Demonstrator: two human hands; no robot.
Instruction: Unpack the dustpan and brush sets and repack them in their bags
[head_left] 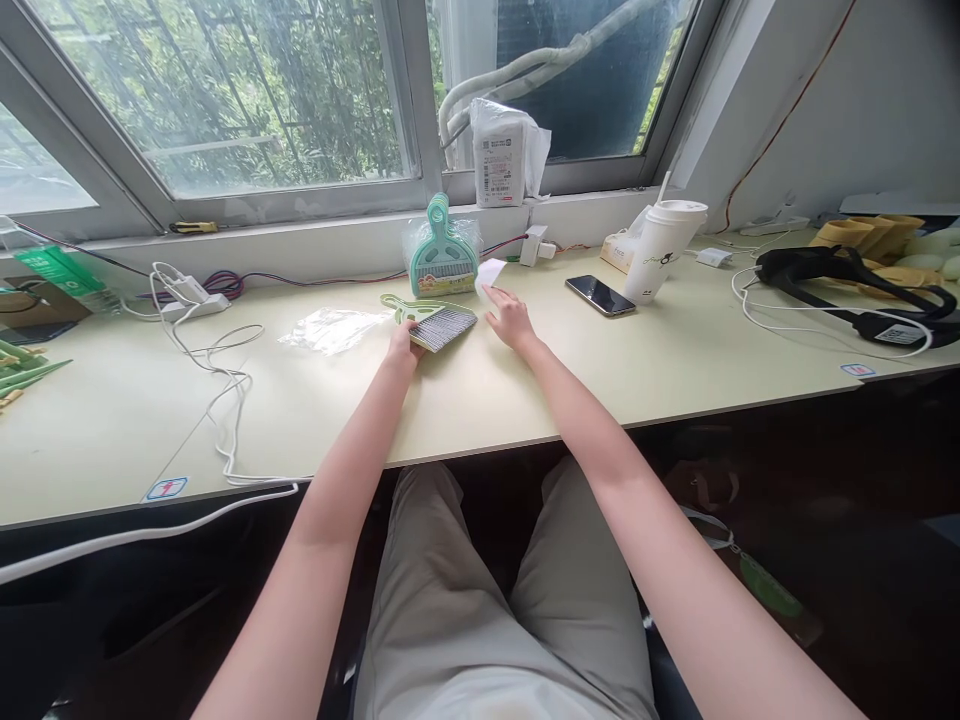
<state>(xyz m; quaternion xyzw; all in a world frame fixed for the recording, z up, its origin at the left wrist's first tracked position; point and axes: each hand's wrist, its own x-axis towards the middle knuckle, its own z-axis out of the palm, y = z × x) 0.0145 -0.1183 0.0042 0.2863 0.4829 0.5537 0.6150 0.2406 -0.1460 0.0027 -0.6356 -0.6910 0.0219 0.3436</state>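
Observation:
My left hand (405,346) grips a small light green dustpan-and-brush set (444,328), its grey bristles facing up and its handle pointing away to the left. My right hand (511,318) is a little to the right of it, with its fingers pinching a white piece of paper or tissue (489,275). Behind both hands a similar teal dustpan-and-brush set (444,262) in clear wrapping stands upright against the wall below the window. A crumpled clear plastic bag (330,330) lies to the left of my left hand.
To the right are a black phone (600,295), a white cup with a straw (665,252), a tissue box (619,250) and a black strapped headset (855,280). White cables (232,400) trail over the left side. A paper pack (500,160) sits on the sill.

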